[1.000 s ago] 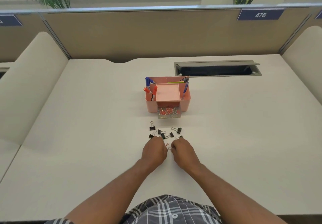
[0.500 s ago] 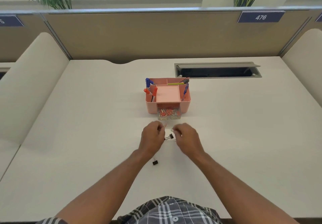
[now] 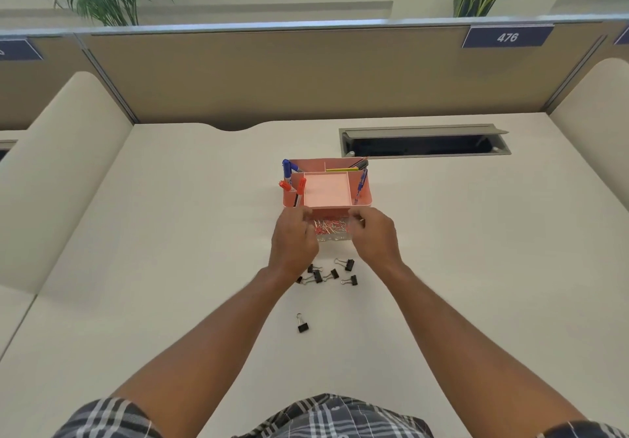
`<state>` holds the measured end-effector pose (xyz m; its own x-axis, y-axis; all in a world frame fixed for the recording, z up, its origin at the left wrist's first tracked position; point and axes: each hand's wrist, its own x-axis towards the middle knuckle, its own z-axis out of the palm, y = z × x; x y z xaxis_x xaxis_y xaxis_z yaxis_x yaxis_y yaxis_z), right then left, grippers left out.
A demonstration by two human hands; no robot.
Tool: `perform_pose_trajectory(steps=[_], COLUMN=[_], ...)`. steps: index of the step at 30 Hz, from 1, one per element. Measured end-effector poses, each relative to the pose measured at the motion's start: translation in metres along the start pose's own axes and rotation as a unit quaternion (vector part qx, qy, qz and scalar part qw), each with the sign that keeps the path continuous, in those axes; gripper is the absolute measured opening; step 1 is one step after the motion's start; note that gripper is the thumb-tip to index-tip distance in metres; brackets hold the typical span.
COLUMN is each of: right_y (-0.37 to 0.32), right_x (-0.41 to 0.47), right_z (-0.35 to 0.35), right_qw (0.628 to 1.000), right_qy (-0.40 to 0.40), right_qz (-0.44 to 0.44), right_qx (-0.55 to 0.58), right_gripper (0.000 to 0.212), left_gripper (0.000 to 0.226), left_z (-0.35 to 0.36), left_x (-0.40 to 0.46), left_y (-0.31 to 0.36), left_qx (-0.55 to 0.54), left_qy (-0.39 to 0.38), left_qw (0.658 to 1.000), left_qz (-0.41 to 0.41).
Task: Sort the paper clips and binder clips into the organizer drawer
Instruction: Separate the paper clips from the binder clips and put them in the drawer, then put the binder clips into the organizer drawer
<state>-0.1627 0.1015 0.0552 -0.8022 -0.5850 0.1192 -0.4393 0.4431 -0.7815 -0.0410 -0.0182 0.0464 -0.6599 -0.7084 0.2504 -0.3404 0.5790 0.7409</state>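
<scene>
A pink desk organizer (image 3: 327, 188) stands mid-desk with its clear drawer (image 3: 335, 236) pulled out toward me, holding several red and silver paper clips (image 3: 329, 226). My left hand (image 3: 293, 240) hovers at the drawer's left edge and my right hand (image 3: 374, 236) at its right edge. Both have their fingertips pinched over the drawer, and the small paper clips in them are barely visible. Several black binder clips (image 3: 328, 274) lie on the desk just behind my hands, partly hidden by my left wrist. One more binder clip (image 3: 302, 324) lies alone, nearer to me.
Blue and red markers (image 3: 289, 178) and pens (image 3: 361, 183) stand in the organizer's side compartments. An open cable slot (image 3: 422, 144) is set into the desk behind and to the right. Beige partition walls enclose the desk at the back and on both sides.
Both hands moved away from me, from the desk near the binder clips up to the open drawer. One binder clip now lies apart, closer to me.
</scene>
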Motion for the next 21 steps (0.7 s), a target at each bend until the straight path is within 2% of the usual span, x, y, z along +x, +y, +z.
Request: perform_pose_trajectory(steps=[2, 5, 9, 15, 21], right_y=[0.011, 0.019, 0.026, 0.025, 0.023], right_x=[-0.002, -0.002, 0.005, 0.019, 0.032], right_z=[-0.003, -0.008, -0.010, -0.011, 0.002], right_qw=[0.999, 0.993, 0.986, 0.981, 0.987], right_qy=[0.002, -0.075, -0.134, -0.144, -0.072], right_qz=[0.035, 0.048, 0.051, 0.060, 0.102], right_qx=[0.016, 0.074, 0.082, 0.115, 0.097], right_gripper=[0.024, 0.061, 0.078, 0.076, 0.058], left_gripper=[0.057, 0.092, 0.115, 0.116, 0.074], left_z=[-0.002, -0.003, -0.005, -0.009, -0.010], left_x=[-0.006, -0.007, 0.002, 0.020, 0.036], left_y=[-0.011, -0.025, -0.037, -0.046, -0.033], left_qx=[0.001, -0.002, -0.020, -0.054, -0.126], left_qy=[-0.021, -0.069, -0.143, -0.166, -0.112], left_qw=[0.999, 0.994, 0.978, 0.971, 0.973], left_qz=[-0.026, -0.080, -0.151, -0.165, -0.158])
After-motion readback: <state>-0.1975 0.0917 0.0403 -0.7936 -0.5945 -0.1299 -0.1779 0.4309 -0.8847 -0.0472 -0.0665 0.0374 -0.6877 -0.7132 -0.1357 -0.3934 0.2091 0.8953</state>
